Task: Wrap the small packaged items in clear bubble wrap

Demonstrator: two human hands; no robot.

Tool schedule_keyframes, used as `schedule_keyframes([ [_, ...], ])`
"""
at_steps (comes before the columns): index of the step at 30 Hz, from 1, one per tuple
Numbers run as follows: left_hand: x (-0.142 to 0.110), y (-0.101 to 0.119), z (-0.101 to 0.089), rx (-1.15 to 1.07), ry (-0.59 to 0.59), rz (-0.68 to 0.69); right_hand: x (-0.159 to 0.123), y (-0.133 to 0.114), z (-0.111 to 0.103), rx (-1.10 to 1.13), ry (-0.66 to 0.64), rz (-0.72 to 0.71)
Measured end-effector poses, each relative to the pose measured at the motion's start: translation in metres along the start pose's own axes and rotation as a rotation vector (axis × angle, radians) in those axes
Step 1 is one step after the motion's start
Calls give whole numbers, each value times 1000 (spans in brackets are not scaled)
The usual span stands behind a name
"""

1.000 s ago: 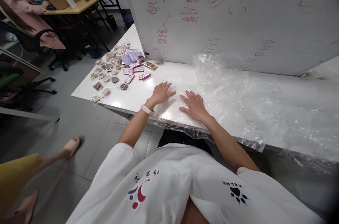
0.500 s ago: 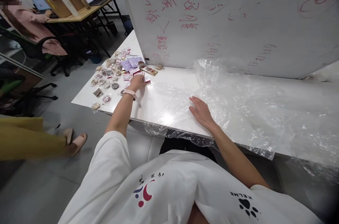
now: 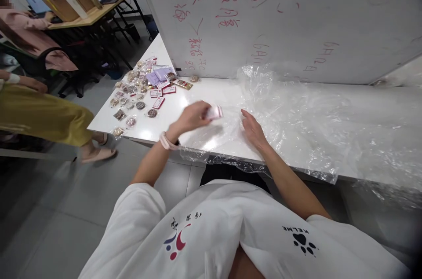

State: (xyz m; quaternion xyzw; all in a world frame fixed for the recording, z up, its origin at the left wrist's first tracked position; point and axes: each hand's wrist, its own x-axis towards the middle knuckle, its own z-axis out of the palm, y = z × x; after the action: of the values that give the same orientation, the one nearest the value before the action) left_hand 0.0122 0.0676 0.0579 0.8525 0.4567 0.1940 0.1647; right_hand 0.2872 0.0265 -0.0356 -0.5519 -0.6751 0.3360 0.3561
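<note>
Small and flat, a white-and-red packet (image 3: 216, 112) is gripped at its left end by my left hand (image 3: 194, 116), which is slightly blurred above the table. My right hand (image 3: 253, 130) rests open on the clear plastic sheet (image 3: 296, 129), fingers stretched toward the packet but apart from it. Similar white-and-red packets (image 3: 158, 102) lie to the left on the white table (image 3: 184, 136). Around them are purple packets (image 3: 161, 75), a gold-and-brown packet (image 3: 182, 84) and several small wrapped snacks (image 3: 140, 105).
The plastic sheet spreads rightward and hangs over the table's front edge. A whiteboard (image 3: 263, 19) with red writing stands along the back. At left, a person in yellow trousers (image 3: 42, 116) is near the table's end; another person (image 3: 36, 37) sits at a wooden desk (image 3: 95, 17).
My left hand reached left to the packets, took one and brought it back toward my right hand. The right hand shifted slightly rightward. The person in yellow has come closer to the table's left end.
</note>
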Motion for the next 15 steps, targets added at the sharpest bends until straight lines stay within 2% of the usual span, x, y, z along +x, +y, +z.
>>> schedule_keyframes([
  [2, -6, 35, 34, 98, -200, 103, 2, 1, 0, 46, 26, 12],
  [4, -11, 55, 59, 164, -282, 117, 4, -1, -2, 68, 37, 10],
  [6, -22, 58, 65, 136, -232, 85, 0, -7, -8, 86, 35, 17],
  [8, -43, 52, 57, 32, -69, -6, -15, -18, -17, 56, 43, -5],
  [10, -78, 45, 43, -70, 157, -219, -44, -30, -25, -64, 42, -144],
  [12, -119, 41, 36, -120, 355, -588, -80, -35, -26, -254, 0, -387],
  [13, -140, 42, 38, -141, 378, -757, -98, -34, -24, -360, -34, -501],
  [15, -171, 46, 53, -353, 281, -969, -127, -27, -14, -559, -67, -637],
])
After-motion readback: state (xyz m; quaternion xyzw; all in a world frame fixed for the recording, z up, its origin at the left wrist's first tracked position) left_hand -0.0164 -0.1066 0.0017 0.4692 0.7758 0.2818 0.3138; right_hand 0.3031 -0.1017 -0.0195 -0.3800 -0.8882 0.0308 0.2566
